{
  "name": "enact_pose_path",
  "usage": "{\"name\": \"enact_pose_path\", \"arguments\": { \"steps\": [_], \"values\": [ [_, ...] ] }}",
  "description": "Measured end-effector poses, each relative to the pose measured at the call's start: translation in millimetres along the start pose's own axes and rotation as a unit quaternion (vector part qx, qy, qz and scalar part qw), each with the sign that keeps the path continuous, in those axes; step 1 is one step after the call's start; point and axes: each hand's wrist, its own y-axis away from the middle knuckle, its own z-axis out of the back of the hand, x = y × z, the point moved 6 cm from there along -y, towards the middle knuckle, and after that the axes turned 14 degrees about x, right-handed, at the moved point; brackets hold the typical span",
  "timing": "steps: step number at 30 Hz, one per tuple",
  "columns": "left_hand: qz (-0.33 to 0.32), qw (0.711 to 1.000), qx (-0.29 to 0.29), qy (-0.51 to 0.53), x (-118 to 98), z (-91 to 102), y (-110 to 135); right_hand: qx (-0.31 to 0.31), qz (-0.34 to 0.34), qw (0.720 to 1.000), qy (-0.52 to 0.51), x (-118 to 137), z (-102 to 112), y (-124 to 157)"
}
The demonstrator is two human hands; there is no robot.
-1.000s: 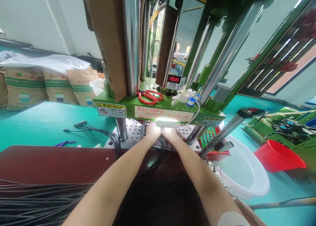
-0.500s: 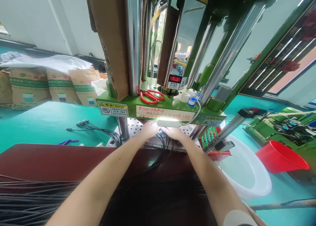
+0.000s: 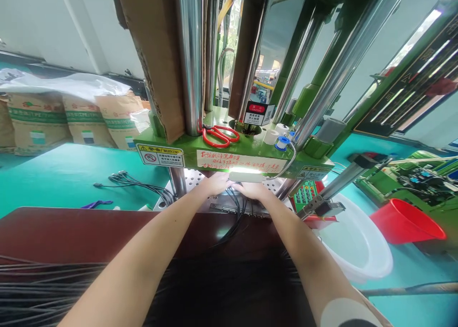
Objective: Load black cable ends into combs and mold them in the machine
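Both hands reach under the green press head [image 3: 171, 151], into the lit gap above the metal bed. My left hand [image 3: 217, 183] is at the left of a bunch of black cables [image 3: 236, 211]; its fingertips are hidden behind the lamp and in the glare. Close beside it, my right hand [image 3: 251, 189] has its fingers closed at the upper ends of these cables. From there the cables hang over the front edge of the bed. A white tube lamp [image 3: 246, 177] shines just above the hands.
Red-handled scissors [image 3: 220, 136] and white spools [image 3: 271, 136] lie on the press head. More black cables with connectors [image 3: 123, 177] rest at the left. A brown board [image 3: 89, 234] is in front. At the right stand a white tub [image 3: 381, 255] and a red bucket [image 3: 408, 222].
The view has shifted slightly, so the press looks a little larger and nearer. Both hands stay at the cables under the lamp, with only small movement.
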Motion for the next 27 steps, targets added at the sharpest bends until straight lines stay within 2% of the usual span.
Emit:
{"name": "enact_pose_path", "arguments": {
  "steps": [3,9,15,21,24,27],
  "values": [
    [-0.001,1.0,-0.008,-0.002,0.9,3.6,3.3,-0.005,-0.002,1.0,0.002,-2.4,4.9,4.6],
    [-0.024,0.999,-0.045,-0.015,19.4,-1.6,19.8,-0.015,-0.001,1.0,0.002,-11.7,6.4,24.8],
    [-0.011,0.997,-0.065,-0.047,25.0,-8.7,13.8,-0.026,-0.006,0.999,-0.023,-20.1,3.9,19.0],
    [0.013,0.993,-0.101,-0.06,11.4,0.0,12.9,-0.04,-0.008,0.998,-0.054,-21.6,9.2,8.6],
    [0.018,0.99,-0.123,-0.07,-3.8,2.1,23.0,-0.054,-0.011,0.996,-0.068,-15.3,11.1,-1.0],
    [0.011,0.979,-0.18,-0.094,-22.2,1.8,37.6,-0.061,-0.007,0.995,-0.081,-7.7,9.8,-12.4]
  ]
}}
